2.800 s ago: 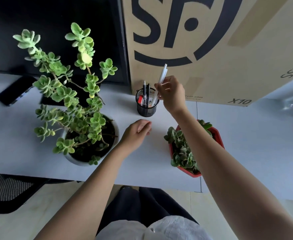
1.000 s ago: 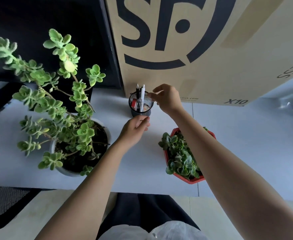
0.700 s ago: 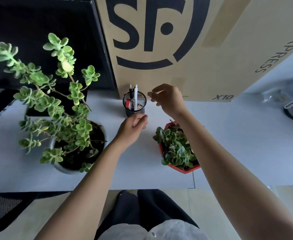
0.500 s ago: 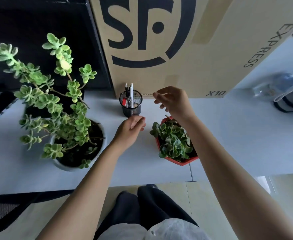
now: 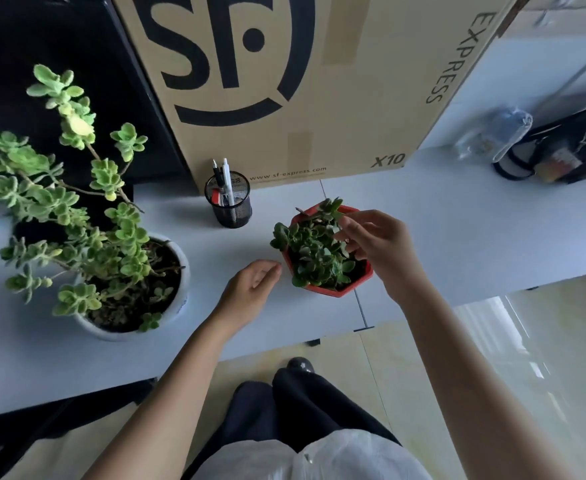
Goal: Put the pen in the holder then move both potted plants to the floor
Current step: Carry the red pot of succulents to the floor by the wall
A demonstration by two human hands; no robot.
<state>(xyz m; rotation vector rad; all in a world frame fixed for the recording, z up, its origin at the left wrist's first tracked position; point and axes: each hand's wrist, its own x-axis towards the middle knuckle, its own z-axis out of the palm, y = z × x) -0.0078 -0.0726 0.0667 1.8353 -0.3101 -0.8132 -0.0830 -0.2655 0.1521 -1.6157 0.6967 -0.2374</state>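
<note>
The white pen (image 5: 228, 181) stands in the black mesh holder (image 5: 229, 204) at the back of the white desk (image 5: 457, 230). A small succulent in a red hexagonal pot (image 5: 322, 251) sits right of the holder. My right hand (image 5: 378, 244) hovers over its right side with fingers spread, holding nothing. Just left of the red pot, my left hand (image 5: 250, 284) rests open, fingertips close to its rim. A tall leafy plant in a white round pot (image 5: 125, 282) stands at the left.
A big cardboard box (image 5: 302, 81) stands behind the holder. A black monitor (image 5: 52, 64) is at the back left. A black bag (image 5: 561, 150) and a clear plastic item (image 5: 499, 133) lie at the far right. Yellowish floor (image 5: 492, 358) shows below the desk's front edge.
The pen went into the holder and my right hand let go. That hand then drew back over the red pot. My left hand slid right toward the pot. The view turned rightward.
</note>
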